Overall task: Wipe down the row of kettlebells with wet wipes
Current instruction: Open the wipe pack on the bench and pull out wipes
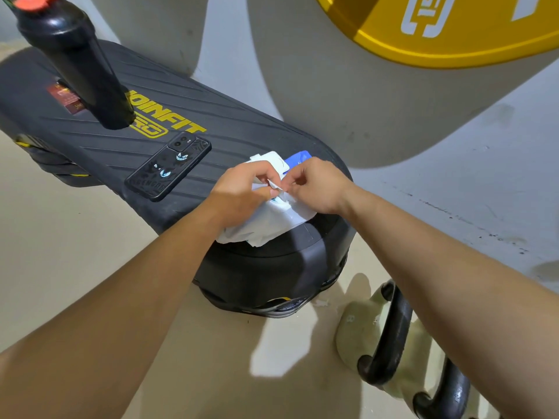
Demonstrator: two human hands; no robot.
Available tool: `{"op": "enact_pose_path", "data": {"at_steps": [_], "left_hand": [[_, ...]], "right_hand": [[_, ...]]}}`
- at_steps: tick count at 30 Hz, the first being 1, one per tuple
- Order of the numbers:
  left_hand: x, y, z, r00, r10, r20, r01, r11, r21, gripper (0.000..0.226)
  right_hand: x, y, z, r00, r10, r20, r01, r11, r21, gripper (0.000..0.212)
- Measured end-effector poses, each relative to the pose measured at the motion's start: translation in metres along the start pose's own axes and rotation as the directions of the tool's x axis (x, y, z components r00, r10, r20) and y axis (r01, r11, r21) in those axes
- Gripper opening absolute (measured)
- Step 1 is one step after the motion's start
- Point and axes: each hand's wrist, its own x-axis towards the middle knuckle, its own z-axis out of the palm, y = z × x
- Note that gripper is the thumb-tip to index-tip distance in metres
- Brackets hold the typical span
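Note:
A white pack of wet wipes (266, 225) with a blue corner lies on the near end of a black padded bench (99, 140). My left hand (242, 192) presses on the pack and pinches at its opening. My right hand (317, 184) pinches a small white tab or wipe tip at the same spot. On the floor at lower right stands a pale green kettlebell (360, 331) with a black handle. The handle of a second kettlebell (453, 394) shows at the bottom edge.
A black phone (169, 166) in a patterned case lies on the bench left of the pack. A black bottle (75, 65) with a red cap stands further left. A yellow weight plate (453, 34) leans on the grey wall. The floor is beige.

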Motion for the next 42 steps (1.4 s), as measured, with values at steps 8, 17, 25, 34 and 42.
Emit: {"op": "enact_pose_path", "data": {"at_steps": [8,17,25,34,42], "left_hand": [[0.001,0.002,-0.003,1.000,0.006,0.004,-0.006,0.999,-0.037,0.012],[-0.003,-0.001,-0.014,0.977,-0.192,-0.098,0.180,0.976,-0.121,0.017],[-0.005,0.013,0.009,0.992,-0.122,0.040,0.111,0.971,0.213,0.029],[-0.007,0.018,-0.002,0.935,-0.288,-0.207,0.304,0.951,0.049,0.022],[0.003,0.030,-0.005,0.882,-0.444,-0.156,0.340,0.830,-0.441,0.027]], "right_hand": [[-0.002,-0.006,0.008,0.987,-0.099,0.123,0.136,0.929,-0.345,0.033],[-0.010,0.018,0.015,0.994,-0.033,-0.105,0.045,0.993,0.112,0.010],[-0.018,0.019,0.018,0.940,0.027,-0.340,0.059,0.969,0.241,0.025],[-0.035,0.016,0.030,0.979,-0.114,-0.166,0.073,0.969,-0.235,0.044],[-0.026,0.022,0.026,0.974,0.067,-0.219,-0.042,0.992,0.116,0.036]]}}
